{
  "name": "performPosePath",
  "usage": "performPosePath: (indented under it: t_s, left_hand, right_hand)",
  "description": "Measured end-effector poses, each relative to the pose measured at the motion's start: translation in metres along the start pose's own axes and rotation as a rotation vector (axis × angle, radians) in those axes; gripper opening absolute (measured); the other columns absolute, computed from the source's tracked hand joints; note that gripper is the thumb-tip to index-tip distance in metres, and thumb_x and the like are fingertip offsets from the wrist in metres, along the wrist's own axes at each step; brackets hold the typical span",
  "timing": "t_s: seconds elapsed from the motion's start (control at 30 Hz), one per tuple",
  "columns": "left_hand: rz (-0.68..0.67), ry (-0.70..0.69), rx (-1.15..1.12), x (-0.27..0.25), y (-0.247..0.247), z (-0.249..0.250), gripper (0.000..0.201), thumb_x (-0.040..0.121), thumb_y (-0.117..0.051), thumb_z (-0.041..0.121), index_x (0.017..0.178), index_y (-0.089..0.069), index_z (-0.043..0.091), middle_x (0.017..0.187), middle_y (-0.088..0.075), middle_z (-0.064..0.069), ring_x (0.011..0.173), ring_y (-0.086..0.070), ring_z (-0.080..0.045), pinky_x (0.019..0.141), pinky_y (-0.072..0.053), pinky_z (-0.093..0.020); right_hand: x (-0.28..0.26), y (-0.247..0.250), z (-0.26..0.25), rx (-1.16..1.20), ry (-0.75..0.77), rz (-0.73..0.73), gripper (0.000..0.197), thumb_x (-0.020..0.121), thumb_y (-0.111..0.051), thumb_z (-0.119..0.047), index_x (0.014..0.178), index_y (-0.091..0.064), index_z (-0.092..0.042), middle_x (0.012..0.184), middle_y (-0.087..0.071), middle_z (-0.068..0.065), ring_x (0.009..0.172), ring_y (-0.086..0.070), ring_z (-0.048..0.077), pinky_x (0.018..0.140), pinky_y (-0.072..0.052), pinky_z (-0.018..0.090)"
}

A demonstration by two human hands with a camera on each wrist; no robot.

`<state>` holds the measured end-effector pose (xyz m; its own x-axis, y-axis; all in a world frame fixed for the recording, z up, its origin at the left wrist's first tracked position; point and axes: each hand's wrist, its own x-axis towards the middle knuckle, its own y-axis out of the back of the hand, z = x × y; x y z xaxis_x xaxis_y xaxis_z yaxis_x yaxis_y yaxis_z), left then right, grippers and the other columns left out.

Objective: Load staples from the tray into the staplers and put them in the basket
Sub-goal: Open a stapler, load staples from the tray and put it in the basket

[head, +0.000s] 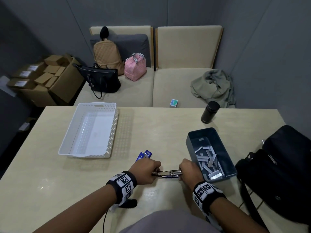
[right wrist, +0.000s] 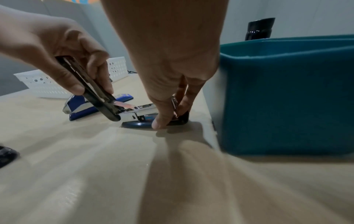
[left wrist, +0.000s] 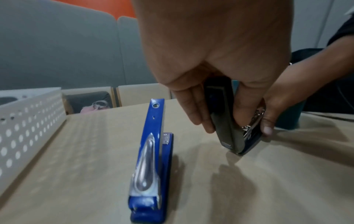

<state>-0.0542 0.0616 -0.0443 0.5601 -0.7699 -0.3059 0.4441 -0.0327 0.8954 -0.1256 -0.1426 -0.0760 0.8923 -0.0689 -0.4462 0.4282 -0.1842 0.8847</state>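
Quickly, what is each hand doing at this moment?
Left hand: grips the raised top cover of the dark stapler.
Right hand: pinches the same stapler's front end.

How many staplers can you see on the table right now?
2. A dark stapler lies between the hands, cover held up by the left hand, the right hand on its front end. A blue stapler lies just beyond it, near the white basket, which holds none.

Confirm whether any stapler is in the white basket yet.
No, the white basket holds nothing; the blue stapler lies on the table beside it.
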Motion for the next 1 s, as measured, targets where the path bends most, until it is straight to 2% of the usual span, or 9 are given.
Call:
performPosePath:
  t_s: [0.13, 0.2, 0.27, 0.37, 0.57, 0.67, 0.73, 0.87, 1.0]
  left_hand:
    - [-0.026, -0.041, 0.220, 0.006, -0.002, -0.001, 0.024, 0.074, -0.057, 0.007, 0.095, -0.054, 0.018, 0.089, -0.066, -0.005, 0.089, -0.056, -0.027, 0.060, -0.034, -0.033]
    - [-0.071, -0.089, 0.314, 0.007, -0.012, -0.002, 0.036, 0.076, -0.056, 0.003, 0.110, -0.052, 0.015, 0.092, -0.066, -0.010, 0.092, -0.054, -0.030, 0.064, -0.036, -0.036]
    - [-0.127, -0.094, 0.307, 0.005, -0.022, -0.004, 0.040, 0.082, -0.052, 0.006, 0.121, -0.046, 0.014, 0.097, -0.065, -0.012, 0.090, -0.059, -0.034, 0.064, -0.040, -0.038]
    - [-0.128, -0.063, 0.251, 0.004, -0.032, 0.000, 0.029, 0.089, -0.047, 0.019, 0.118, -0.049, 0.016, 0.097, -0.065, -0.009, 0.082, -0.064, -0.036, 0.060, -0.042, -0.038]
    - [-0.085, -0.100, 0.268, 0.022, -0.045, 0.013, 0.026, 0.094, -0.048, 0.025, 0.119, -0.051, 0.019, 0.109, -0.056, -0.011, 0.092, -0.060, -0.033, 0.065, -0.050, -0.041]
    - [-0.097, -0.108, 0.263, 0.032, -0.043, 0.018, 0.026, 0.092, -0.052, 0.021, 0.117, -0.052, 0.019, 0.111, -0.054, -0.010, 0.095, -0.060, -0.033, 0.064, -0.047, -0.040]
    - [-0.107, -0.105, 0.258, 0.037, -0.040, 0.021, 0.023, 0.090, -0.053, 0.021, 0.113, -0.055, 0.018, 0.110, -0.055, -0.009, 0.096, -0.060, -0.032, 0.063, -0.043, -0.038]
    - [-0.130, -0.077, 0.234, 0.042, -0.035, 0.025, 0.023, 0.086, -0.054, 0.016, 0.108, -0.061, 0.017, 0.109, -0.059, -0.008, 0.098, -0.060, -0.031, 0.065, -0.042, -0.037]
    - [-0.128, -0.033, 0.180, 0.041, -0.037, 0.024, 0.021, 0.085, -0.052, 0.015, 0.103, -0.063, 0.017, 0.106, -0.059, -0.007, 0.091, -0.063, -0.033, 0.063, -0.041, -0.036]
  right_hand:
    - [-0.007, -0.006, 0.003, -0.023, 0.032, -0.011, 0.022, 0.082, -0.066, -0.018, 0.101, -0.059, -0.013, 0.107, -0.062, 0.008, 0.097, -0.062, 0.028, 0.078, -0.049, 0.035]
    - [-0.010, -0.009, 0.005, -0.053, 0.064, -0.014, 0.021, 0.084, -0.059, -0.009, 0.104, -0.055, -0.013, 0.108, -0.061, 0.008, 0.100, -0.060, 0.028, 0.079, -0.047, 0.037]
    - [-0.011, -0.011, 0.008, -0.100, 0.083, -0.016, 0.022, 0.085, -0.052, 0.001, 0.103, -0.057, -0.011, 0.109, -0.061, 0.009, 0.102, -0.058, 0.027, 0.080, -0.047, 0.037]
    - [-0.015, -0.010, 0.013, -0.112, 0.089, -0.038, 0.024, 0.084, -0.047, 0.005, 0.100, -0.058, -0.009, 0.108, -0.061, 0.011, 0.101, -0.058, 0.028, 0.080, -0.048, 0.037]
    - [-0.023, 0.003, 0.006, -0.033, 0.141, -0.052, 0.022, 0.083, -0.058, -0.022, 0.102, -0.054, -0.012, 0.106, -0.060, 0.010, 0.099, -0.059, 0.030, 0.080, -0.048, 0.038]
    - [-0.026, 0.029, 0.008, 0.089, 0.197, 0.158, 0.026, 0.088, -0.053, -0.036, 0.101, -0.061, -0.015, 0.100, -0.065, 0.002, 0.090, -0.062, 0.023, 0.075, -0.049, 0.035]
    - [-0.025, 0.050, 0.018, 0.188, 0.217, 0.384, 0.020, 0.089, -0.052, -0.034, 0.093, -0.064, -0.017, 0.089, -0.067, -0.003, 0.077, -0.062, 0.017, 0.068, -0.052, 0.032]
    - [-0.011, 0.074, 0.064, 0.363, -0.022, 0.601, 0.012, 0.090, -0.055, -0.026, 0.081, -0.060, -0.020, 0.079, -0.062, -0.006, 0.067, -0.059, 0.014, 0.060, -0.050, 0.030]
    - [0.013, 0.066, 0.114, 0.368, -0.208, 0.365, 0.019, 0.088, -0.054, -0.013, 0.097, -0.070, -0.016, 0.100, -0.069, 0.001, 0.087, -0.065, 0.022, 0.078, -0.054, 0.033]
